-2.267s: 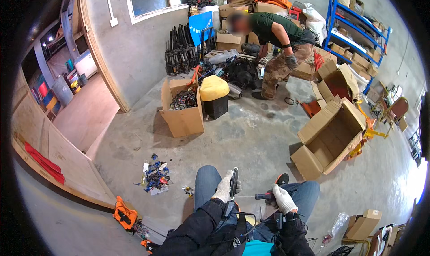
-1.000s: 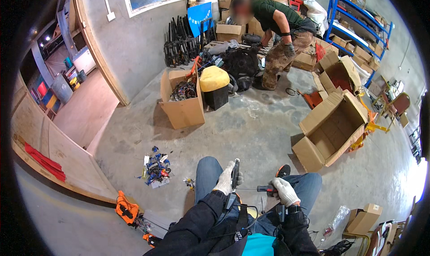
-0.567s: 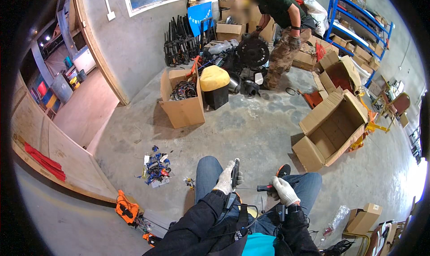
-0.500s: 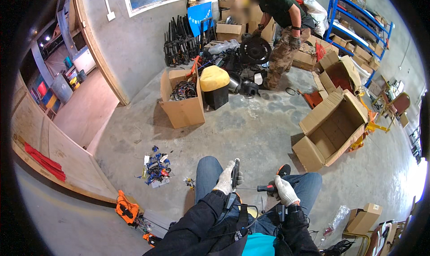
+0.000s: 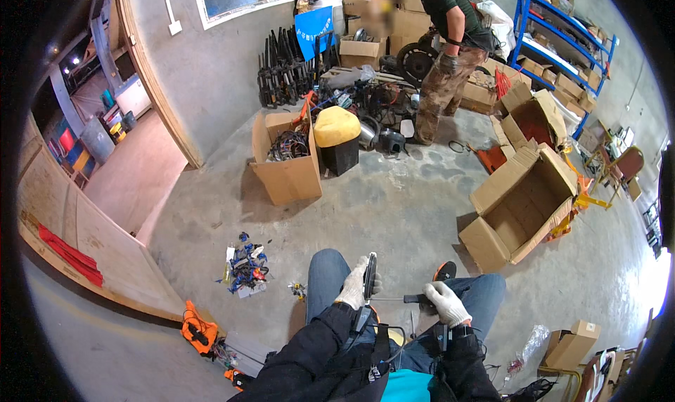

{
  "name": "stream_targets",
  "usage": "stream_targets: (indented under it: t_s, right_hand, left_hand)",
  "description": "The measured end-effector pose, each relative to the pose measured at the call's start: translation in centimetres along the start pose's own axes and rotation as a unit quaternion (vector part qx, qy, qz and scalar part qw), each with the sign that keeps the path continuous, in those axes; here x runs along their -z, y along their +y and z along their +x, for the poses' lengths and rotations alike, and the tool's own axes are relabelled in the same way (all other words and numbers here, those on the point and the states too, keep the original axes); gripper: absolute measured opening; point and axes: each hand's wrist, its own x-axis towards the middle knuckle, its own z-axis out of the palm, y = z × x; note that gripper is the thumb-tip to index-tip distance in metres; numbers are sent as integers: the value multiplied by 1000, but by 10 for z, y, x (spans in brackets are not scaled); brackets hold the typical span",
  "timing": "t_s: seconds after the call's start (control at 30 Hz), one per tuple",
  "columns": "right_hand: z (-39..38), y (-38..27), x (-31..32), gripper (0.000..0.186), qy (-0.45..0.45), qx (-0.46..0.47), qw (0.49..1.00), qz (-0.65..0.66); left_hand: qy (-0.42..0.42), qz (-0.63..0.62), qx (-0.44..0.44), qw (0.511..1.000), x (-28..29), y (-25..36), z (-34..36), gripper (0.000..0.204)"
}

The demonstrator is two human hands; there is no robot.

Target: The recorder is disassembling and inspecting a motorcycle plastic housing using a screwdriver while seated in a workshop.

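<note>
Both my hands wear whitish work gloves, above my lap. My left hand (image 5: 352, 284) is closed round a narrow, dark part (image 5: 369, 277) with a pale edge, held upright; what kind of part it is cannot be made out. In my right hand (image 5: 447, 303) is a screwdriver (image 5: 413, 298), gripped by its dark handle. The thin shaft runs level to the left, its tip at the lower end of the dark part. Whether the tip sits in a screw is too small to see. Near my left knee, several small blue and black pieces (image 5: 247, 267) lie on the floor.
A carton of cables (image 5: 287, 168) stands ahead, beside a black bin with a yellow lid (image 5: 337, 126). To the right lies an open carton (image 5: 520, 212). Farther off, a co-worker (image 5: 450, 57) stands by a black wheel (image 5: 417, 63) and piled parts. Orange tools (image 5: 199, 328) lie lower left.
My right hand has turned about the screwdriver handle, and its fingers sit differently. My left hand stays almost still. The co-worker has straightened up; the black wheel is farther back and right.
</note>
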Motion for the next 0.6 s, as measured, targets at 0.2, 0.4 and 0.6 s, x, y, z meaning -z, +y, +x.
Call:
stream_targets:
  t_s: [0.2,0.4,0.6]
  right_hand:
    - [4,8,4,35,-6,11,999,34]
    - [22,39,11,41,-77,33,971,224]
    - [8,1,11,48,-58,-92,994,20]
  left_hand:
    - [-17,19,16,1000,7,-3,1,58]
    - [-11,0,7,1000,0,-3,-3,59]
    - [-22,-24,14,999,15,-7,13,62]
